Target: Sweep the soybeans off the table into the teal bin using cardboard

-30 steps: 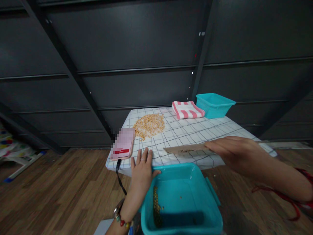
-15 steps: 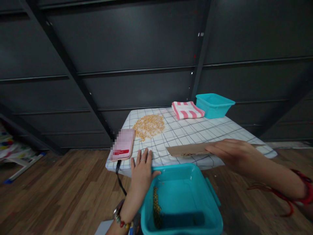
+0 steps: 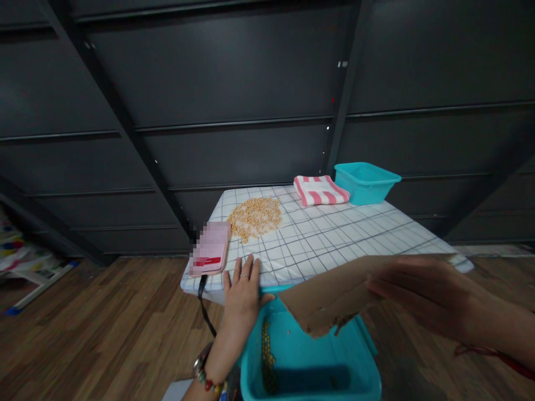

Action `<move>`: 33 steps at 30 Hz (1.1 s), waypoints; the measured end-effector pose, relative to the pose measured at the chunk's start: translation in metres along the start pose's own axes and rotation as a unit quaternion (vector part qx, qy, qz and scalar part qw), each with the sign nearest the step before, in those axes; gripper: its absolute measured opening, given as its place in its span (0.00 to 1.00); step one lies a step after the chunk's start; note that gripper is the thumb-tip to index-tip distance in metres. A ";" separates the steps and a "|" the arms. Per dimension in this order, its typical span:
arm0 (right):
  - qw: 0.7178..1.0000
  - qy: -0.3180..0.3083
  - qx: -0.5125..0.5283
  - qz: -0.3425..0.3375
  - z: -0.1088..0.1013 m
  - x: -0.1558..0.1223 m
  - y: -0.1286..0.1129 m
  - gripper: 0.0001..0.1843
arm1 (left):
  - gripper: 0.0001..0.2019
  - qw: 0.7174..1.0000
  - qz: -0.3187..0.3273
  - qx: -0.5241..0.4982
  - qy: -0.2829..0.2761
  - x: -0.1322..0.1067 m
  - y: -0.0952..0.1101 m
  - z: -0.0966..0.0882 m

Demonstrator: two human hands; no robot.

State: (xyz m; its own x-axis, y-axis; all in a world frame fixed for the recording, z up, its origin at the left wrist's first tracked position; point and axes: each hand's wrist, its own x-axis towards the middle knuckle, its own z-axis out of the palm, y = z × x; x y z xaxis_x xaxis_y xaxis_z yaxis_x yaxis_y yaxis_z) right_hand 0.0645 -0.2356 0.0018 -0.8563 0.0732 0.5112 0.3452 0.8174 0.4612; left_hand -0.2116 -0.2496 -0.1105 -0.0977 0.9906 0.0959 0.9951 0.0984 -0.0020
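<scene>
Your right grip [image 3: 418, 285] is closed on a strip of brown cardboard [image 3: 334, 295], with the straightened fingers laid along its face. The cardboard slants over the far part of the near turquoise tub [image 3: 309, 356], its ragged edge turned toward you, and it hides some of the tub's far rim. You cannot tell from this view whether the cardboard touches the tub.

Your left grip [image 3: 242, 295] is spread wide, fingers extended over the near edge of the surface [image 3: 321, 239] and thumb reaching to the tub's far left corner. Whether that thumb presses on the rim is unclear.

Inside the near tub, yellow kernels [image 3: 267, 348] lie in a band along the left wall, with a small speck or two on its bottom. The tub sits just on your side of the surface, below the edge of its checked white cloth.

On the far left of the surface you have a loose, spread-out patch of yellow kernels [image 3: 257, 216]. Just nearer and to its left lies a pink phone-like device [image 3: 211, 245], partly blurred out, with a black strap [image 3: 204, 306] hanging down beside your left forearm. At the far right, a folded pink-and-white striped towel [image 3: 320, 190] lies against a second turquoise tub [image 3: 365, 186].
</scene>
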 end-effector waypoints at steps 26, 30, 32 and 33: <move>0.998 0.061 -0.009 0.030 0.135 0.081 0.066 0.16 | 0.34 1.000 0.006 0.011 0.019 0.000 -0.004 0.008; 0.998 0.060 -0.007 0.005 0.132 0.094 0.055 0.15 | 0.36 1.000 0.003 0.004 0.012 0.000 -0.003 0.006; 0.998 0.057 -0.007 -0.010 0.134 0.100 0.053 0.15 | 0.36 1.000 0.001 -0.001 0.007 0.000 -0.002 0.005; 0.998 0.055 -0.006 -0.018 0.135 0.103 0.052 0.15 | 0.37 1.000 -0.001 -0.002 0.006 0.000 -0.002 0.004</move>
State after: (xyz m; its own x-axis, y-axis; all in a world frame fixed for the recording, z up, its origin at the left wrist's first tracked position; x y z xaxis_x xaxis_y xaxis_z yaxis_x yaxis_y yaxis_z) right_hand -0.0578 -0.1081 -0.0197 -0.8214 -0.0197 0.5701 0.3197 0.8118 0.4887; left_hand -0.2140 -0.2492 -0.1149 -0.0988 0.9892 0.1080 0.9951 0.0991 0.0020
